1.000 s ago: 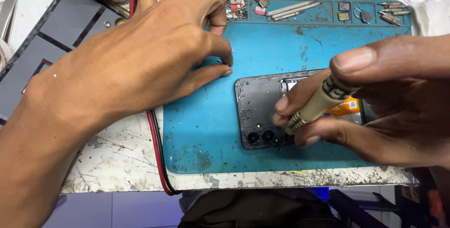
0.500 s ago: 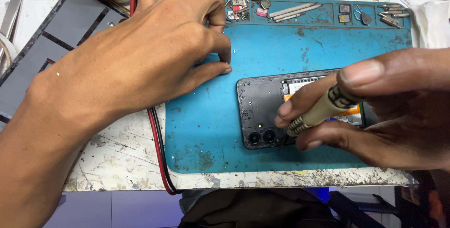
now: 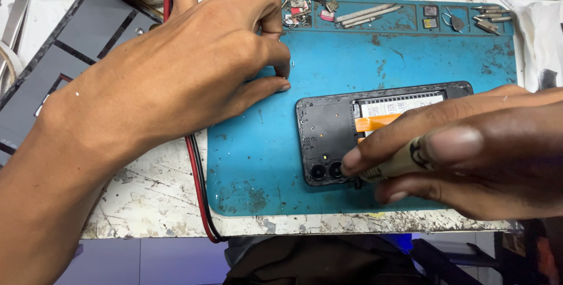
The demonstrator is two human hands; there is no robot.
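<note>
Phone (image 3: pixel 328 138), back cover off, lies flat on the blue mat (image 3: pixel 410 62) at the surface's near edge, so the right hand (image 3: pixel 469 156) can pinch a screwdriver (image 3: pixel 399 165) by its cameras while the left hand (image 3: pixel 193 80) presses fingertips on the mat, grasping nothing visible.

Scuffed white workbench (image 3: pixel 146 203), blue repair mat (image 3: pixel 258 168), red-black cable (image 3: pixel 196 185), dark panels (image 3: pixel 88 44)

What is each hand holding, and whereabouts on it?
The right hand grips a slim beige tool near its working end, over the opened black phone. The left hand holds nothing visible.
</note>
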